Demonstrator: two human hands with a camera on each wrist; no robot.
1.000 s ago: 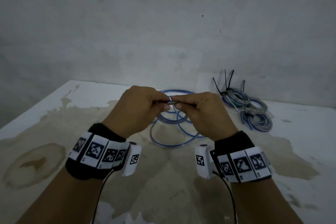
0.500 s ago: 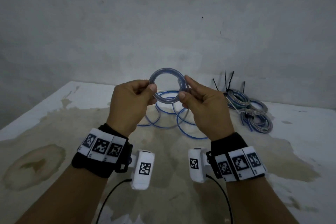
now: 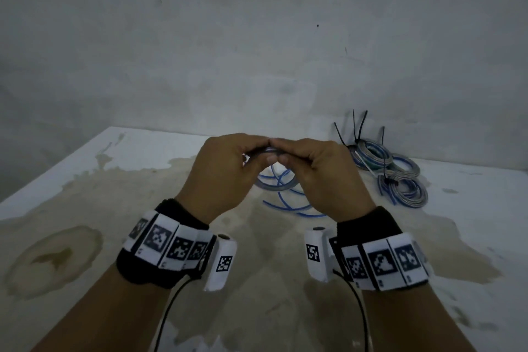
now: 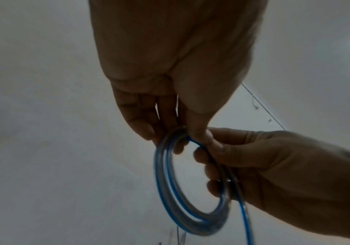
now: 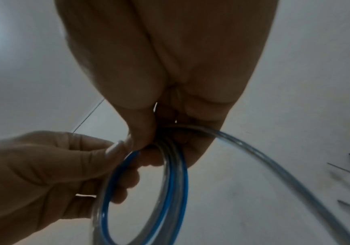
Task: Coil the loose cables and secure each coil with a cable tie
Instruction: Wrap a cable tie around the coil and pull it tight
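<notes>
Both hands, left hand and right hand, pinch one blue cable coil.

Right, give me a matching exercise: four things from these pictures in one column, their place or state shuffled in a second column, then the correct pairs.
Things:
1. blue cable coil
2. finished coils
3. loose cable loops
4. stain

Places or states:
A. far right on the table, black ties sticking up
B. pinched by left hand and right hand
C. brownish, on the table's left
D. untied on the table beneath the hands

Pairs: 1-B, 2-A, 3-D, 4-C
</notes>
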